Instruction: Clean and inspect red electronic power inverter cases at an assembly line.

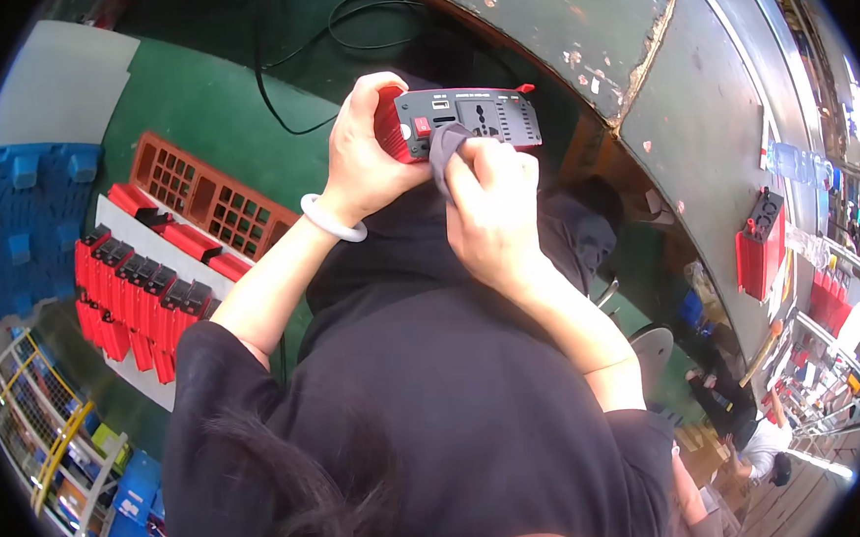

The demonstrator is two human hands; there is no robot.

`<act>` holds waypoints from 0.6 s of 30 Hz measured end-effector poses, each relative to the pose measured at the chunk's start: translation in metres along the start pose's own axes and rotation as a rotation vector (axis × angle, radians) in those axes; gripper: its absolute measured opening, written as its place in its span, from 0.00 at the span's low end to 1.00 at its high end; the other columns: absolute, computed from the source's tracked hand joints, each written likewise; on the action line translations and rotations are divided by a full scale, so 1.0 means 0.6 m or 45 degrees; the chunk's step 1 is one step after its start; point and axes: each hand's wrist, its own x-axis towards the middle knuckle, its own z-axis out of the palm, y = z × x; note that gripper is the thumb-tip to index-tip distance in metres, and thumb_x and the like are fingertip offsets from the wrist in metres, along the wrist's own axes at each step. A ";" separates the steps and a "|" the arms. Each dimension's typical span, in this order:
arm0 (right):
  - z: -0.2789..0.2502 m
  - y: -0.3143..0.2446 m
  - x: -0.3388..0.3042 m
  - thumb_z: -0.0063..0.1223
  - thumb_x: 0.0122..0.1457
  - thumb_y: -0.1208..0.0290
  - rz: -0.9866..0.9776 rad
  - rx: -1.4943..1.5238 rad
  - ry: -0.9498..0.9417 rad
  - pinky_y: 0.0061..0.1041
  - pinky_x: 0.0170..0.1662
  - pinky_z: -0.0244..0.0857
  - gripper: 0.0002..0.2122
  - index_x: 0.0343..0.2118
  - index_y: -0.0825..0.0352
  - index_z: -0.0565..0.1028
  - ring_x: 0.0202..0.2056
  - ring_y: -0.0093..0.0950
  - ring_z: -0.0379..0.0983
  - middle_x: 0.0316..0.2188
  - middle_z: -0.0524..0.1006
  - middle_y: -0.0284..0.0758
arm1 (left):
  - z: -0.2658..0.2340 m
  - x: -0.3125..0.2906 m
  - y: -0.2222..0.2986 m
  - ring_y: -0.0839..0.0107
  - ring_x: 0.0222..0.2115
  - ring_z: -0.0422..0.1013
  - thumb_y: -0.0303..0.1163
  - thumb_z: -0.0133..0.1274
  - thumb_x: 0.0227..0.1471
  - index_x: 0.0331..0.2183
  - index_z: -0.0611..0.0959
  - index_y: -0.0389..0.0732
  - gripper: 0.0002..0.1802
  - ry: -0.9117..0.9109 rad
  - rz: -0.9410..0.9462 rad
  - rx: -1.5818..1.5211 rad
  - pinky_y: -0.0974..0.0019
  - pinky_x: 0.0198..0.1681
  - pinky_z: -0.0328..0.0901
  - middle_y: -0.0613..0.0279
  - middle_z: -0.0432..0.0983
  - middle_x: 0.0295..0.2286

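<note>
A red power inverter (509,116) with a dark end panel is held up in front of me, its socket, USB port and small red switch facing me. My left hand (364,149) is closed around its left end, thumb along the near side. A dark grey cloth (447,149) is bunched in my right hand (494,196), whose fingers press it against the panel's lower edge beside the socket. Part of the panel lies hidden behind the cloth and fingers.
Left of me, several red inverters (137,306) stand in rows on a pale board, beside a brown plastic crate (209,193). A blue pallet (29,224) lies farther left. The worn grey workbench (676,106) at right bears another red inverter (763,243) and a clear bottle (798,162). A black cable (278,115) trails across the green floor. A person (761,445) is at lower right.
</note>
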 end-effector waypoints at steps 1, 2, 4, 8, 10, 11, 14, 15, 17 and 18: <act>-0.003 0.000 0.000 0.53 0.40 0.83 0.010 -0.016 -0.007 0.32 0.41 0.55 0.15 0.35 0.71 0.73 0.38 0.35 0.67 0.35 0.69 0.38 | 0.004 -0.001 -0.006 0.64 0.35 0.70 0.30 0.69 0.21 0.39 0.70 0.44 0.37 0.016 0.023 0.001 0.64 0.40 0.66 0.62 0.71 0.33; -0.007 0.002 -0.002 0.53 0.40 0.83 0.020 -0.019 0.001 0.32 0.41 0.55 0.15 0.35 0.71 0.73 0.38 0.35 0.67 0.35 0.69 0.38 | 0.005 -0.004 -0.008 0.64 0.35 0.70 0.30 0.69 0.21 0.39 0.70 0.44 0.37 0.004 0.028 0.000 0.64 0.40 0.66 0.62 0.71 0.33; -0.015 0.004 -0.006 0.53 0.40 0.81 0.014 -0.019 -0.056 0.33 0.41 0.55 0.15 0.36 0.71 0.73 0.38 0.34 0.67 0.36 0.69 0.37 | 0.011 -0.012 -0.004 0.63 0.34 0.71 0.30 0.69 0.22 0.40 0.70 0.44 0.37 0.044 0.072 0.079 0.63 0.39 0.67 0.62 0.71 0.33; -0.006 0.011 0.012 0.52 0.42 0.80 0.026 -0.150 0.004 0.32 0.42 0.54 0.16 0.39 0.71 0.73 0.37 0.34 0.66 0.36 0.69 0.37 | 0.026 -0.006 -0.003 0.62 0.34 0.71 0.29 0.69 0.22 0.39 0.71 0.44 0.36 0.106 0.067 0.130 0.63 0.38 0.67 0.61 0.71 0.32; -0.007 0.001 0.009 0.52 0.43 0.80 0.088 -0.123 -0.034 0.32 0.41 0.54 0.18 0.41 0.71 0.72 0.36 0.34 0.66 0.35 0.69 0.37 | 0.025 -0.006 -0.003 0.62 0.34 0.71 0.29 0.69 0.23 0.39 0.71 0.44 0.35 0.101 0.080 0.188 0.63 0.38 0.66 0.61 0.72 0.32; -0.014 -0.007 0.006 0.51 0.43 0.80 0.103 -0.128 -0.103 0.32 0.40 0.54 0.19 0.42 0.71 0.72 0.35 0.33 0.66 0.34 0.68 0.36 | 0.027 -0.004 -0.007 0.61 0.34 0.71 0.30 0.69 0.23 0.39 0.71 0.43 0.35 0.119 0.048 0.166 0.63 0.37 0.66 0.61 0.72 0.32; -0.011 -0.011 -0.003 0.52 0.43 0.80 0.107 -0.145 -0.064 0.32 0.40 0.54 0.19 0.42 0.71 0.72 0.35 0.33 0.65 0.34 0.68 0.36 | 0.029 -0.003 -0.008 0.61 0.34 0.71 0.30 0.69 0.25 0.39 0.71 0.44 0.35 0.122 0.040 0.135 0.62 0.37 0.66 0.60 0.72 0.32; -0.015 -0.007 0.004 0.51 0.43 0.80 0.097 -0.139 -0.062 0.32 0.40 0.53 0.19 0.42 0.70 0.72 0.35 0.33 0.65 0.34 0.68 0.36 | 0.030 -0.001 -0.005 0.60 0.34 0.71 0.31 0.69 0.25 0.39 0.71 0.44 0.35 0.139 0.051 0.179 0.62 0.38 0.66 0.60 0.72 0.32; -0.010 0.010 0.011 0.51 0.43 0.80 0.120 -0.156 -0.025 0.32 0.40 0.53 0.19 0.42 0.70 0.72 0.35 0.33 0.65 0.34 0.68 0.36 | 0.027 0.003 0.005 0.60 0.34 0.71 0.32 0.69 0.24 0.40 0.71 0.44 0.35 0.124 0.112 0.266 0.61 0.39 0.66 0.60 0.72 0.32; -0.008 0.013 0.011 0.51 0.43 0.80 0.133 -0.171 0.009 0.32 0.40 0.53 0.19 0.42 0.70 0.72 0.34 0.33 0.65 0.34 0.69 0.35 | 0.027 -0.002 0.005 0.60 0.34 0.71 0.32 0.69 0.24 0.40 0.71 0.44 0.35 0.117 0.112 0.263 0.61 0.39 0.66 0.60 0.72 0.32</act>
